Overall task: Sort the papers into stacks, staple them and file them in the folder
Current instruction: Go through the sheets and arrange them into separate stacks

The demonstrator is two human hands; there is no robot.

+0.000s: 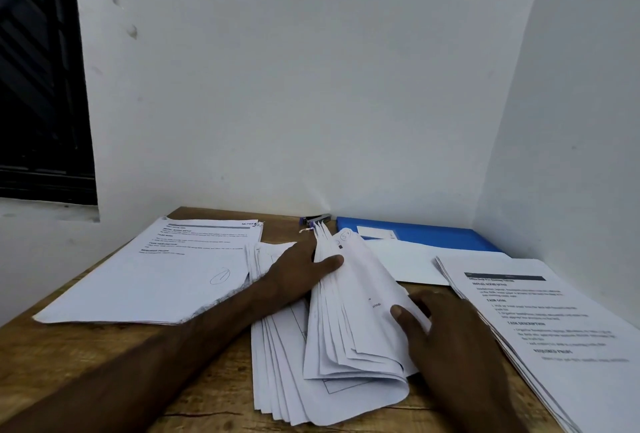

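Your table [104, 356] is brown wood with visible grain and a dull finish. The papers [346, 346] in front of you are thin, matt white sheets that curl softly. The blue folder [433, 233] looks like smooth plastic with a faint sheen. The stapler [317, 219] shows bare grey metal.

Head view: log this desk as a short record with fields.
middle pile: fanned on the table, upper sheets curled over
left hand: holds the curled sheets, thumb on top
right hand: pinches the curled sheets at their right edge
left stack: flat, printed, pen oval on the top sheet
right stack: flat, printed
folder: blue, at the back by the wall
stapler: at the back, left of the folder
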